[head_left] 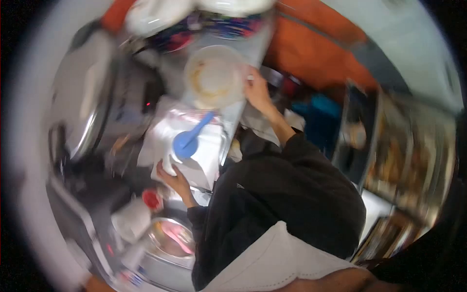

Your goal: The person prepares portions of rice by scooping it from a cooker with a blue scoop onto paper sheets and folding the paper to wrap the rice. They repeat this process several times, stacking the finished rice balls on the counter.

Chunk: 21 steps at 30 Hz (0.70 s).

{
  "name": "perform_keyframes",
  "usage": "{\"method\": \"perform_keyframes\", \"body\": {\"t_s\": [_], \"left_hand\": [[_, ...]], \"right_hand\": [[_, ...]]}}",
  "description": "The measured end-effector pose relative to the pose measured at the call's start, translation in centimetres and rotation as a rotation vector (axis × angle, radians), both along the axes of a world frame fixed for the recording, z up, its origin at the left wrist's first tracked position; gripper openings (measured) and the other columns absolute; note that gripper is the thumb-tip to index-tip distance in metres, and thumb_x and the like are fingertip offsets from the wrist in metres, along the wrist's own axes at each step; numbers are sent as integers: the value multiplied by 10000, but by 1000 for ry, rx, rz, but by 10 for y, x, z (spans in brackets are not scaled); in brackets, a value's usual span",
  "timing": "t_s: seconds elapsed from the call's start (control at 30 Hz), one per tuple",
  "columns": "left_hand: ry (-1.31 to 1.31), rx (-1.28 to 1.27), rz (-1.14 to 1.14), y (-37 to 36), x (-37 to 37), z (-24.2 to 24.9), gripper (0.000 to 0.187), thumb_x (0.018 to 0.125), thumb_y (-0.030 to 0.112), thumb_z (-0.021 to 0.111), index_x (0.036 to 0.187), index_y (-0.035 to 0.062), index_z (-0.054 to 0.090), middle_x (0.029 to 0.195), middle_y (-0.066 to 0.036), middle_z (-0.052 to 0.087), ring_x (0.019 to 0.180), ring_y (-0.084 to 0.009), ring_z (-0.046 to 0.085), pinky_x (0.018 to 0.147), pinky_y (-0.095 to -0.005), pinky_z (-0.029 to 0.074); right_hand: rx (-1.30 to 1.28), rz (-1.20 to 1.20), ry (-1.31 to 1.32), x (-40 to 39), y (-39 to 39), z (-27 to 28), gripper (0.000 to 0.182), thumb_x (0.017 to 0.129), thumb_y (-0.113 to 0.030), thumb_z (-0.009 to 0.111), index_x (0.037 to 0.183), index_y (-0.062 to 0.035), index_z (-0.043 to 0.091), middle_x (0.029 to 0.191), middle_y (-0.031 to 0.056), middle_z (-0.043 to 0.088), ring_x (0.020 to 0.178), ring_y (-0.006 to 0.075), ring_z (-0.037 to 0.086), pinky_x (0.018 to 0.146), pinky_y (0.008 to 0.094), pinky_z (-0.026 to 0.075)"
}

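In the upper middle of the frame a round white bowl [215, 75] stands on the tabletop [253, 41], its inside smeared with yellowish residue, and the right hand [258, 92] meets it at its right rim, fingers curled against the edge as if gripping it, though the blur makes the exact hold hard to confirm. The bowl thus lies directly left of that hand, touching it, while the left hand [174, 179] is well apart from it, down toward the lower middle. Just below the bowl a blue spoon [191, 137] rests on a crinkled white plastic bag [194, 151]; its long axis runs diagonally, handle pointing up and right toward the bowl, scoop end down and left. The left hand presses on the bag's lower left edge, fingers partly closed over the plastic, near the spoon's scoop but not touching it. Both arms wear dark sleeves [287, 194]. Further out, a red-capped white bottle [136, 216] and a shiny metal bowl [171, 238] sit lower left, and an orange surface [311, 53] fills the upper right.
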<state>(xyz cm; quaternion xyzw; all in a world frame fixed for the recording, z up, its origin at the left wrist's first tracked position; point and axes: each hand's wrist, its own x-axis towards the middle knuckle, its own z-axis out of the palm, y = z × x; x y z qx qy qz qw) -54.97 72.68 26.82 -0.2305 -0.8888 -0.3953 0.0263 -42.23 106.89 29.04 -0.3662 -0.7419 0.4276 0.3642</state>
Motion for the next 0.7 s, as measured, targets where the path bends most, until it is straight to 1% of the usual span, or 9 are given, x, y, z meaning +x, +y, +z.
{"method": "perform_keyframes", "body": {"t_s": [0.03,0.1,0.3,0.37,0.47,0.5,0.53,0.6,0.7], "left_hand": [[2,80,-76,7,1,0,393,910,171,506,1245,-17,421,1238,-205,436,1172,-351,403,1009,-447,293],[-2,64,-271,18,1,4,380,914,173,503,1232,-23,436,1226,-200,448,1169,-348,410,1005,-446,301],[68,106,-643,44,23,9,281,914,152,496,1156,11,519,1217,-173,477,1180,-324,414,1007,-439,291],[112,98,-643,47,33,0,249,902,135,498,1119,23,547,1201,-167,491,1178,-323,416,1001,-449,290],[126,125,-698,55,54,-10,231,893,127,500,1090,26,566,1181,-163,506,1168,-322,423,996,-454,290],[109,153,-719,60,60,-11,227,890,128,502,1080,23,571,1169,-162,513,1160,-321,430,994,-454,292],[14,243,-735,68,88,26,217,882,115,502,1064,24,576,1144,-157,527,1140,-319,447,989,-442,301],[11,238,-854,70,89,8,210,876,102,501,1056,28,580,1139,-155,532,1133,-320,452,988,-435,304],[-83,187,-983,71,96,13,194,861,60,489,1024,40,593,1118,-138,550,1127,-316,458,982,-418,314]], "right_hand": [[-23,-35,123,28,-19,3,369,866,-57,530,1229,-17,481,1042,174,595,794,182,604,684,312,492],[30,-47,37,90,-47,7,346,893,-87,518,1229,-9,481,1040,153,607,755,141,591,663,290,486],[-112,-521,-285,260,-175,29,307,901,-110,521,1197,-25,532,854,121,640,678,139,586,623,290,474],[-153,-700,-370,316,-220,30,313,893,-77,513,1203,-40,538,785,92,641,616,121,555,577,274,455],[-84,-917,-437,409,-284,15,435,848,67,386,1232,-77,530,857,23,619,525,66,445,461,240,380],[-194,-1055,-356,429,-306,24,451,836,81,371,1228,-70,533,872,17,618,516,56,446,448,229,378],[-163,-1154,-338,444,-327,32,421,833,76,386,1205,-41,547,856,34,629,502,55,457,448,222,387],[-262,-1337,-335,481,-365,26,356,831,10,456,1169,-6,567,809,82,653,508,85,534,437,239,432],[-263,-1493,-411,507,-390,-2,357,856,-30,476,1206,14,530,878,123,658,525,114,590,401,227,432]]}}
